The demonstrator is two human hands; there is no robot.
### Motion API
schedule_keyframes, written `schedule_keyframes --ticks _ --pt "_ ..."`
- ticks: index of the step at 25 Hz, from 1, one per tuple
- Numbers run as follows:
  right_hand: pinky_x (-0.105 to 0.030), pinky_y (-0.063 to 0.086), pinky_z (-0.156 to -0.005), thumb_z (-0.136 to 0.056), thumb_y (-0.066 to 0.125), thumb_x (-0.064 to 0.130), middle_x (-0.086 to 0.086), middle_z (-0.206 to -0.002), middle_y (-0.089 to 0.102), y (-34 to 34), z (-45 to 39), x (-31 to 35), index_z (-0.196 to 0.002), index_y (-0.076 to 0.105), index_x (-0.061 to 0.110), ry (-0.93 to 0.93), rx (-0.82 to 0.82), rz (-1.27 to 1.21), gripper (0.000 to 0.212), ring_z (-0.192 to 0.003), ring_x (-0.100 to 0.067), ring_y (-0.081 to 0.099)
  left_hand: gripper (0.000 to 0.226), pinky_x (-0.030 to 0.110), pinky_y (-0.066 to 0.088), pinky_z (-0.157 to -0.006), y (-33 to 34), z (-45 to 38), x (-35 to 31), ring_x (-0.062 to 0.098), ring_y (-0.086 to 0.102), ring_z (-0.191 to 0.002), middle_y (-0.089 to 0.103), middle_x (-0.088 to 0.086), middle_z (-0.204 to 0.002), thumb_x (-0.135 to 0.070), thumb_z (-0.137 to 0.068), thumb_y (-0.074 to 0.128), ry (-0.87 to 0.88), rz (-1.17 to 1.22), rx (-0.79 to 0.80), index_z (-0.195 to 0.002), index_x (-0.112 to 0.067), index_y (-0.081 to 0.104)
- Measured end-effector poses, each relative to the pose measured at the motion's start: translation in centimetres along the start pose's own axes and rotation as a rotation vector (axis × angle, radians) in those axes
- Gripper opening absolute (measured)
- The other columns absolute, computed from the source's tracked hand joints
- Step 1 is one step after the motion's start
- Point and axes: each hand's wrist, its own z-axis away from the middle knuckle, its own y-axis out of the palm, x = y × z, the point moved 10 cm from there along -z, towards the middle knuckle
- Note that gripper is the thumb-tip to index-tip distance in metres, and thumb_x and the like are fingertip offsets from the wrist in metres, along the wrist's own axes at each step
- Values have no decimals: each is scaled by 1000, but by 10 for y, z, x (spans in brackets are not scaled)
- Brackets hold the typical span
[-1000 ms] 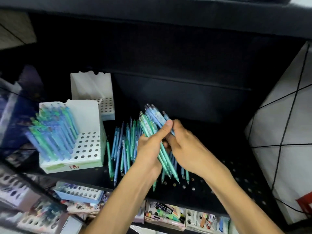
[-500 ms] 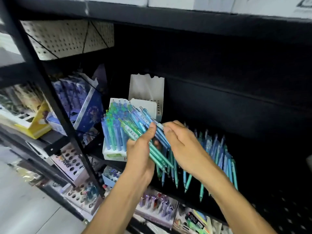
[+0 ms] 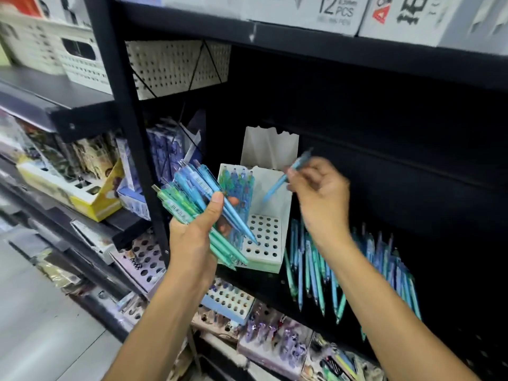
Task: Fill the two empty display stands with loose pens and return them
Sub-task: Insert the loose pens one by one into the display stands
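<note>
Black metal shelving (image 3: 132, 149) fills the view, with boxed stock above and mixed stationery trays below. On the middle shelf stands a white display stand (image 3: 270, 224), its rear rows holding pens and most of its front holes vacant; a second white stand (image 3: 270, 145) sits just behind it, contents hidden. Loose pens (image 3: 338, 268) lie on the shelf to the right of the stands. The left hand (image 3: 192, 237) grips a bundle of blue and green pens (image 3: 192, 199), fingers curled round it and thumb pressed across the top, tips angled down over the front stand. The right hand (image 3: 320, 193) pinches a single blue pen (image 3: 286, 176) between thumb and fingertips above the stand; motion blur obscures the finer finger positions. Risk, as judged: the fanned bundle may shed pens onto the lower trays if the grip slackens, and the pinched pen, held at a slant, may miss its hole or knock neighbouring pens askew.
</note>
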Motion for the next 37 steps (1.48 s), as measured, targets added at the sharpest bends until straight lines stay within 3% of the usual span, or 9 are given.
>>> schedule_keyframes --ticks 4,8,15,17,20,24,27,30,37 --pt "-21 52 -76 -94 65 14 9 -88 66 41 -2 -22 -99 64 14 -49 56 394 5 -82 -6 64 21 36 40 -67 -10 -7 -7 14 53 -58 74 15 -83 -15 -87 68 12 -29 -16 -96 -13 49" --pt "-26 52 -74 -96 63 16 6 -84 66 50 2 -34 -96 64 10 -47 103 606 7 -77 -11 64 61 37 43 -73 -20 -11 -5 20 60 -76 76 15 -89 -27 -74 74 -24 -20 -5 -122 1 48" --pt "-31 47 -63 -90 54 9 -6 -78 62 71 -13 -48 -82 63 8 162 283 1017 12 -75 -29 62 29 29 41 -60 -14 -13 -3 12 53 -57 76 12 -83 -18 -85 70 -31 -57 41 -106 0 60" --pt "-29 47 -61 -93 54 18 -4 -77 66 58 -8 -28 -86 66 10 61 166 1049 16 -71 -26 64 13 28 42 -59 -12 -13 -4 14 48 -57 76 13 -83 -15 -88 68 -44 -78 54 -94 -9 59" --pt "-27 52 -63 -98 55 24 10 -78 69 49 20 24 -102 72 18 -248 51 673 18 -66 -8 64 10 26 44 -55 -7 -17 -1 17 49 -59 76 13 -81 -15 -86 70 -32 -149 111 -92 -9 64" --pt "-24 53 -71 -97 62 16 4 -81 72 78 34 15 -101 75 10 -25 448 110 15 -71 -3 63 18 27 44 -49 4 -19 15 17 49 -54 66 8 -70 -19 -78 73 -58 -200 202 -91 -6 69" --pt "-33 53 -68 -92 67 12 -16 -76 69 71 28 8 -89 75 12 32 452 11 9 -66 -14 59 23 27 44 -49 10 -17 21 18 50 -57 66 18 -82 -14 -84 72 -66 -205 231 -101 0 69" --pt "-29 51 -67 -87 74 17 3 -72 68 65 28 5 -88 74 16 60 441 -11 2 -67 -9 60 5 26 44 -48 14 -17 22 14 50 -54 65 2 -68 -6 -87 69 -47 -234 212 -92 -7 69" --pt "-29 59 -67 -91 68 8 0 -80 73 -10 11 15 -93 73 20 -21 -97 -156 13 -70 -15 68 30 26 48 -57 -5 -19 15 25 62 -75 76 11 -82 -16 -87 69 -23 -248 107 -109 3 63"
